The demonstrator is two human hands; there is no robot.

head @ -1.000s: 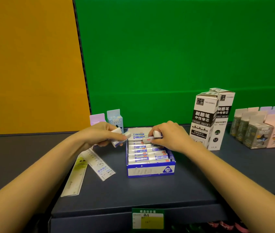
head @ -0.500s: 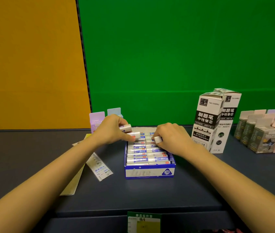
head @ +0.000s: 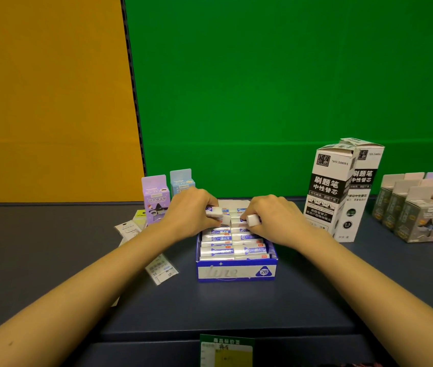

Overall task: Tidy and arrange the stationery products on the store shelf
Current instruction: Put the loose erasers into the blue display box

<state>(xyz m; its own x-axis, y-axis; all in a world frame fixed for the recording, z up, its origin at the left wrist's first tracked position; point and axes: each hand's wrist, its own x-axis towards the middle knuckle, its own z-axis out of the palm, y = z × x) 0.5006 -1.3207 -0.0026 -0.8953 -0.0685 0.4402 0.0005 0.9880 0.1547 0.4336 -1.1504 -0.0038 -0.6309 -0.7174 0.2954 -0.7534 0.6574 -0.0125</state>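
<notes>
A green back panel (head: 289, 88) is filling most of the view behind the shelf (head: 51, 247), standing upright and running off the top and right edges. A faint horizontal crease is crossing it low down, just above the shelf line. To its left an orange panel (head: 46, 88) is standing at the same height, running off the left edge. Between the two a dark perforated upright (head: 133, 102) is leaning slightly in the wide-angle picture, touching both panels. At the front lip of the shelf a price label (head: 227, 350) is hanging, green-bordered with a yellow field, its print too blurred to read and its lower part cut off by the bottom edge.
</notes>
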